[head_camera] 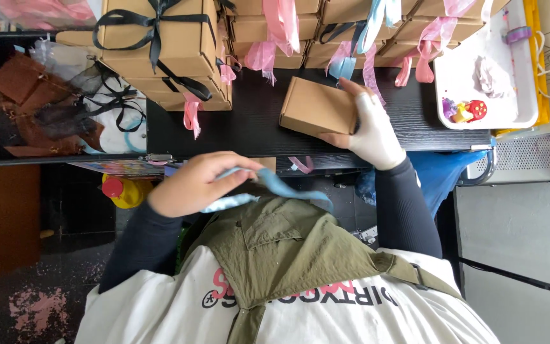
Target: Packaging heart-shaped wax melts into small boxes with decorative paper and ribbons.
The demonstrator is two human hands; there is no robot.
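Note:
My right hand (369, 127) grips the right end of a small plain cardboard box (316, 106) that rests on the black table (249, 127). My left hand (198, 181) is below the table edge, close to my chest, and pinches a light blue ribbon (288, 188) that trails rightward across my olive apron.
Stacks of brown boxes tied with black ribbon (160, 44) and with pink and blue ribbons (351, 32) line the table's far side. A white tray (517, 105) with small colourful items sits at the right. A black bin (46, 108) with brown items and ribbons stands at the left.

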